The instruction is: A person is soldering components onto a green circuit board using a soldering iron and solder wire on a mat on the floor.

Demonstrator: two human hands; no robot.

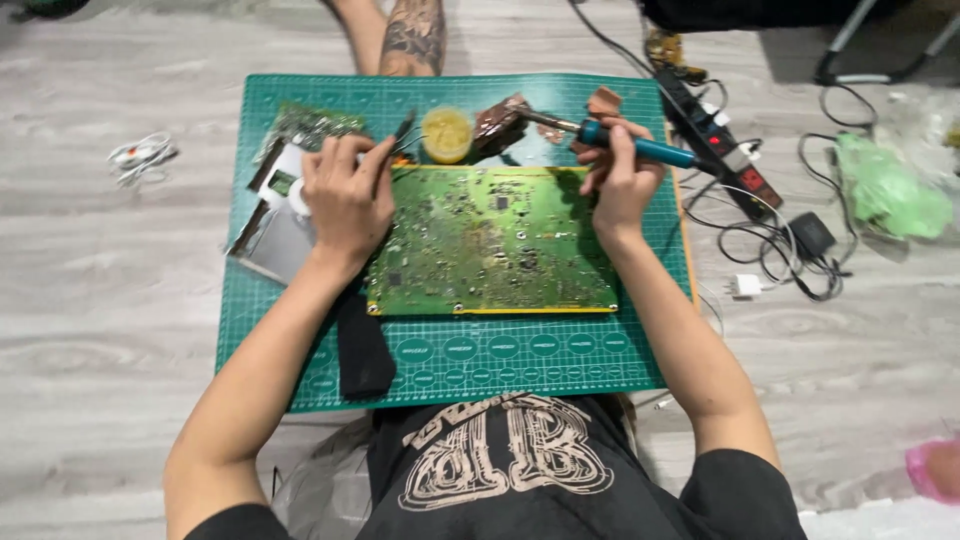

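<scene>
Right hand (620, 180) closed around the blue handle of a soldering iron (640, 148), tip aimed away toward the far edge of the board (492, 240) and lifted off it, hovering near a brown clump, perhaps a tip cleaner (498, 124). Left hand (345, 195) pinched narrow on tweezers (403, 130), points raised just past the board's far left corner, beside a small yellow tin (446, 133), probably flux.

Board lying flat, green and densely populated, middle of a green cutting mat (450, 355) spread on the floor (110, 300). Left of the board, partly under the left hand: a second, smaller circuit board (315, 122), a white roll of something, and a grey metal plate (275, 245). Near the board's near left corner, a black strip (362, 345) running toward the body. Right of the board, off the mat: a power strip (715, 135) with tangled cables, a white plug and a black adapter; further right, a green bag (890, 190). Far left of the board, a white cable bundle (140, 155) on the floor.

As for progress, judged from this view: board laid out, both tools taken up, neither tool touching the board. No loose parts clearly visible on the board; joints too small to tell reworked from untouched. Seemingly mid-work, between touches, with any soldering on the board itself not in contact now.
</scene>
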